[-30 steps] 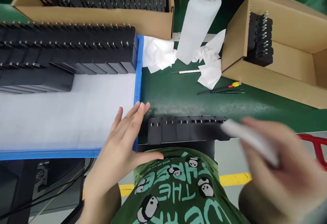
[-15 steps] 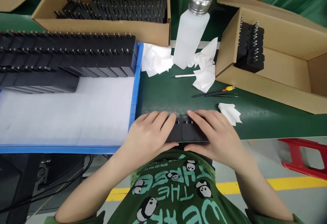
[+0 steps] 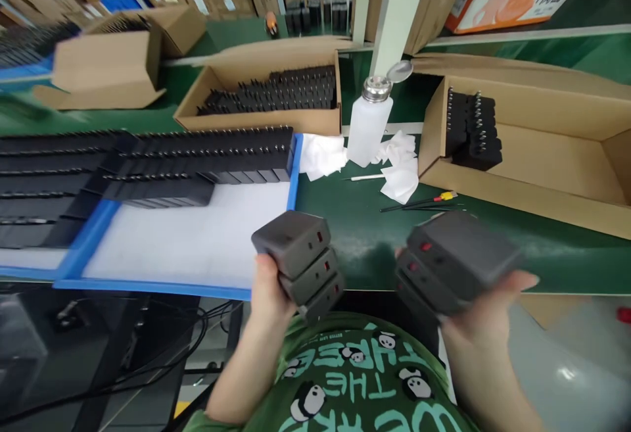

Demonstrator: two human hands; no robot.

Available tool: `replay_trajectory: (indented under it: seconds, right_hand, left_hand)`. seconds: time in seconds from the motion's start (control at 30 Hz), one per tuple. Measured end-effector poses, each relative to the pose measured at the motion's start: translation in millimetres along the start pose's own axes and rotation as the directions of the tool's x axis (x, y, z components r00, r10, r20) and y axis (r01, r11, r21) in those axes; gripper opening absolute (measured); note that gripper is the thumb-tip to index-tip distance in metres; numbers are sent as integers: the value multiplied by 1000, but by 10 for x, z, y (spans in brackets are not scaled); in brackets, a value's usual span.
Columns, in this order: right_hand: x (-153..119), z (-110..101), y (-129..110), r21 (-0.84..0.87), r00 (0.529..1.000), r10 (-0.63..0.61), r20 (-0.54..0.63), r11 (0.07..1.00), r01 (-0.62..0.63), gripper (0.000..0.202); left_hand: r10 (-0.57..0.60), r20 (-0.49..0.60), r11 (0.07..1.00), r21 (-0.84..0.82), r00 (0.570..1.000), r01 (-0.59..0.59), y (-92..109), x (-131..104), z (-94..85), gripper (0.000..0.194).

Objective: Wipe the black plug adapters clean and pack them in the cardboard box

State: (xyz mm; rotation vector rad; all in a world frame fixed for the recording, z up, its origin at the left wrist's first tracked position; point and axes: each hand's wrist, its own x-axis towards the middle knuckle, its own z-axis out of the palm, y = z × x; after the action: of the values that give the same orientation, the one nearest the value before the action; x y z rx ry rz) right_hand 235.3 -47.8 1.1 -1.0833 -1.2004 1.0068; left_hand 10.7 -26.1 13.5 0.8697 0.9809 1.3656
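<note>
1. Green matting point(image 3: 493, 235) covers the bench I look down on; cardboard cartons are stacked along the far wall.
2. At left I see a blue-rimmed tray point(image 3: 294, 175) with a white liner; rows of black adapters point(image 3: 211, 156) fill its far part, while its near part is bare.
3. An open carton point(image 3: 256, 116) behind the tray holds more black adapters packed in rows with prongs up.
4. A second open carton point(image 3: 542, 182) at right holds a small block of adapters point(image 3: 470, 133) against its left wall.
5. Between the cartons stands a white dispenser bottle point(image 3: 367, 129) with its metal lid flipped open, white wipes point(image 3: 401, 169) lying around its base.
6. My left hand point(image 3: 266, 287) is raised over the bench edge, closed around a left stack of three adapters point(image 3: 300, 264); red ports face me.
7. My right hand point(image 3: 473, 327) is raised likewise, fingers wrapped around a right stack of adapters point(image 3: 453, 261), which is blurred.
8. Both stacks are off the bench, well apart from each other, just in front of my torso.
</note>
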Motion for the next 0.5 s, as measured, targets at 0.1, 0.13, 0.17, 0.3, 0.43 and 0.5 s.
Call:
replay_trajectory:
  seconds: [0.1,0.13,0.17,0.3,0.43,0.5]
  right_hand:
    - [-46,227,-82,550,919,292,263,738,-392,67]
    - [-55,286,-100,626,873,340,350,608,-488,66]
    - [-62,330,-113,652,843,363,398,534,-538,65]
    - [-74,371,-118,641,824,386,415,519,-566,63]
    - [-76,236,-104,374,883,423,202,800,-469,69]
    - [-52,110,-79,122,941,337,26,933,-338,65]
  left_hand:
    - [-327,164,823,-435,931,366,-27,-56,146,75]
    - [-378,228,760,-476,897,442,-44,-67,179,74]
    - [-410,272,716,-495,870,492,-61,-76,203,74]
    - [-449,321,648,-525,834,552,-107,-112,221,73]
    - [-453,291,652,-537,843,536,-100,-149,201,73]
    - [-452,227,669,-553,863,496,-83,-159,176,72]
